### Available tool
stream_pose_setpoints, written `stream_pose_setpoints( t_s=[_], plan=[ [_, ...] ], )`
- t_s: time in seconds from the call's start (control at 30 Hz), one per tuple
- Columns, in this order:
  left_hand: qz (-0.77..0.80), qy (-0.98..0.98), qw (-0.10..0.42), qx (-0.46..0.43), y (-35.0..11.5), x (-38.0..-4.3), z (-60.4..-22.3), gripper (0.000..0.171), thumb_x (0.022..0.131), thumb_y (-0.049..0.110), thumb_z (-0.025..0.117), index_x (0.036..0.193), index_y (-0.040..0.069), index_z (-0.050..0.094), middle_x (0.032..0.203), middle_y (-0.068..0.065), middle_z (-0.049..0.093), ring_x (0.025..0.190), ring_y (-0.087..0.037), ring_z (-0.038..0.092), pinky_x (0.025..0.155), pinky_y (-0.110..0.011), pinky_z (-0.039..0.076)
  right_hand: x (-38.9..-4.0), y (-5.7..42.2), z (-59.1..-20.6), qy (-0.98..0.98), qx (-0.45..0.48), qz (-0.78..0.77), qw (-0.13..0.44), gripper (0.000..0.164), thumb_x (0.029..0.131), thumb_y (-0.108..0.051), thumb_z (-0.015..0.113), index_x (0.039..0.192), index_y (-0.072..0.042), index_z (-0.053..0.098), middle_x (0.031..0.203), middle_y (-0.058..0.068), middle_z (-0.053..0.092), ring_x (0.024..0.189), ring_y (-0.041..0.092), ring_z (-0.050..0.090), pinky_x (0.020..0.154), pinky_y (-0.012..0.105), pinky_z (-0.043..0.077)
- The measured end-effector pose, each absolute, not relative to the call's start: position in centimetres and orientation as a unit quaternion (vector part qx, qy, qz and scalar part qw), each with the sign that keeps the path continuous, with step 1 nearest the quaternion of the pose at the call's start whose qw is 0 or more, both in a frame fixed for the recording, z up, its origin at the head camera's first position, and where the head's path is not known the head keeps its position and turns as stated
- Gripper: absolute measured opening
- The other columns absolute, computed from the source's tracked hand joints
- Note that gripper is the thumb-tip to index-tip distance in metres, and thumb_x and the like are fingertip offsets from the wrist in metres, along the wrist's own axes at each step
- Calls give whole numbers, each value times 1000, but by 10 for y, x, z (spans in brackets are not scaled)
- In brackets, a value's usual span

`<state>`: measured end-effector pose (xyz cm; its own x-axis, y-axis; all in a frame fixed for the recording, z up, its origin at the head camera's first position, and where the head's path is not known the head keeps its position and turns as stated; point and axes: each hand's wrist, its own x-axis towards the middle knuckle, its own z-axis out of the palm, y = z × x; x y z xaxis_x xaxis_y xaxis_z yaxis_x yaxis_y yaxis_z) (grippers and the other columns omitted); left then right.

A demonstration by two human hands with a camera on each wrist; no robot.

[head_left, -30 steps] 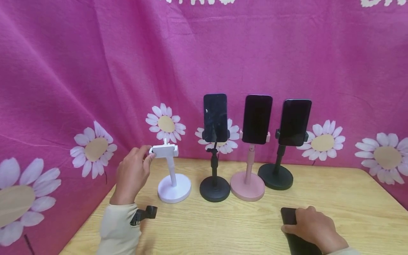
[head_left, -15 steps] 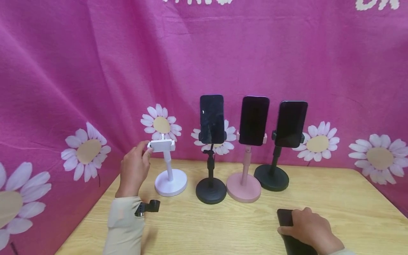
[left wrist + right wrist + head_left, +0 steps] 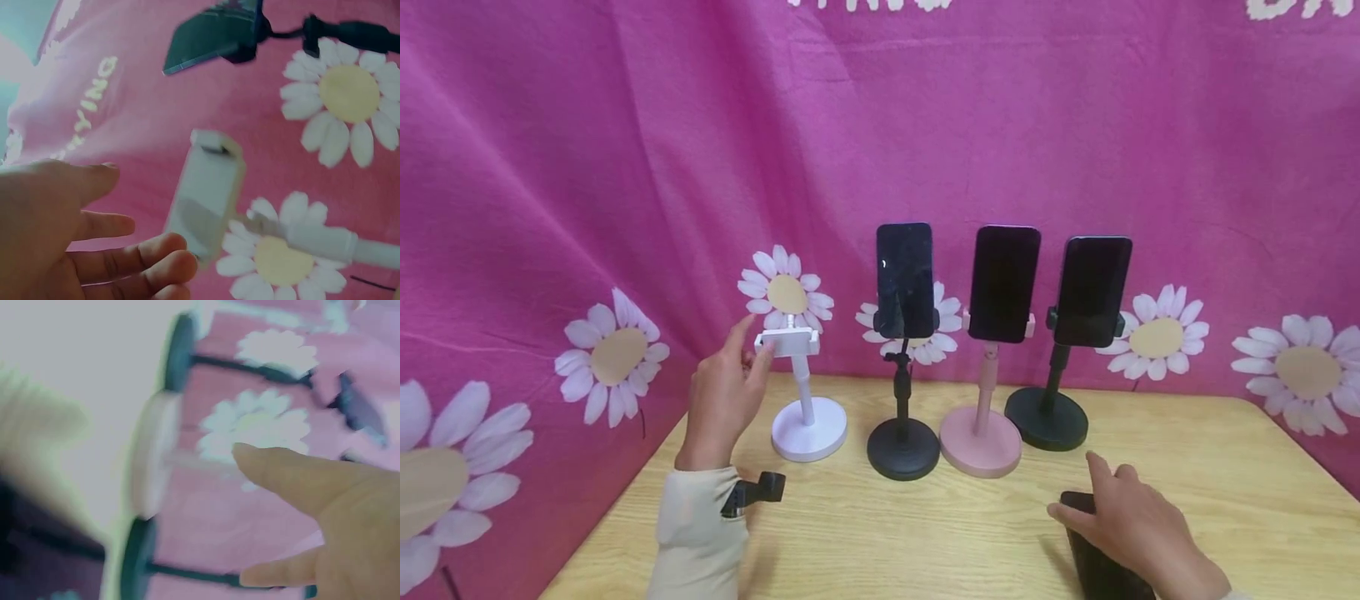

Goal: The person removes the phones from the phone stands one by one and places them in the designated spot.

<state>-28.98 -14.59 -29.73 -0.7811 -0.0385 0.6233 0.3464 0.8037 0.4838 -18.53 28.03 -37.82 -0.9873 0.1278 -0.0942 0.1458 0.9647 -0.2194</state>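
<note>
A: Progress?
B: Three phones (image 3: pixel 1003 283) up in stands (image 3: pixel 982 442). White stand (image 3: pixel 802 390) has none, so probably just that left.
A: Spare?
B: Black phone (image 3: pixel 1100 571), seemingly on the table (image 3: pixel 962 533), four o'clock from the white stand, under the right hand (image 3: pixel 1138 529).
A: Grips?
B: Right: fingers spread, nothing gripped; contact, can't tell. Left hand (image 3: pixel 724 400): eight o'clock from the clamp (image 3: pixel 786 342), thumb and forefinger apart, gripping nothing; touching, can't tell.

wooden table (image 3: pixel 910 533) | white stand (image 3: pixel 809 429) | pink stand (image 3: pixel 981 442) | two black stands (image 3: pixel 903 450)
</note>
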Motion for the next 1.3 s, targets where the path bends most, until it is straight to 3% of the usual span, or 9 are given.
stream_pose_setpoints(
  t_s=[0.13,0.23,0.4,0.53,0.67,0.83,1.0,1.13,1.3],
  plan=[
    [-311,-874,351,-126,-135,-280,-287,47,97,29,57,139,10,50,71,-7,57,63,-24,54,60,-38,42,-177,248,-346,986,37,-160,-15,107,73,-74,63,141,4,37,112,31,54,90,38,59,68,57,52],
    [-341,-858,346,-164,-122,-271,-283,45,98,30,56,139,12,51,79,-7,64,71,-23,62,65,-41,50,-171,221,-324,975,2,-213,-57,99,75,-69,66,144,-4,37,119,26,56,96,36,60,69,57,53],
    [-395,-838,303,-224,-98,-258,-282,47,100,37,50,142,17,48,102,-5,68,89,-19,65,78,-40,55,-176,185,-303,930,-75,-337,-127,81,80,-57,70,145,-19,41,117,10,60,96,23,63,70,40,57],
    [-437,-824,266,-245,-74,-259,-286,50,101,41,46,145,17,44,131,-5,58,116,-21,57,94,-43,49,-194,165,-298,887,-105,-421,-158,76,83,-52,70,147,-26,37,120,10,62,100,25,65,80,43,55],
    [-507,-804,212,-227,-54,-269,-292,54,102,45,39,148,17,37,146,-6,44,130,-24,46,103,-49,40,-214,152,-301,853,-107,-480,-176,70,89,-47,65,149,-27,33,127,12,59,107,30,63,86,51,52],
    [-615,-759,103,-187,-43,-285,-302,64,97,62,29,153,32,21,154,-6,31,133,-32,42,107,-59,30,-236,142,-311,798,-129,-566,-160,58,101,-48,38,154,-30,19,148,14,38,120,38,54,90,54,49],
    [-682,-702,8,-205,-35,-300,-313,61,98,64,19,153,43,5,158,-14,15,140,-43,24,107,-66,22,-256,140,-319,761,-141,-624,-108,56,101,-57,15,152,-42,-2,152,21,28,133,42,40,97,62,40],
    [-705,-674,-40,-217,-29,-307,-321,59,98,62,16,153,44,2,157,-20,14,139,-47,23,106,-68,20,-267,138,-326,739,-140,-656,-58,55,98,-64,11,148,-51,-6,156,21,21,138,41,31,101,64,33],
    [-718,-660,-52,-214,-27,-309,-325,59,98,63,15,153,43,4,155,-22,22,136,-44,31,107,-67,20,-274,136,-332,725,-144,-672,-32,49,96,-67,12,143,-61,-1,156,18,24,140,37,29,103,63,31]
  ],
)
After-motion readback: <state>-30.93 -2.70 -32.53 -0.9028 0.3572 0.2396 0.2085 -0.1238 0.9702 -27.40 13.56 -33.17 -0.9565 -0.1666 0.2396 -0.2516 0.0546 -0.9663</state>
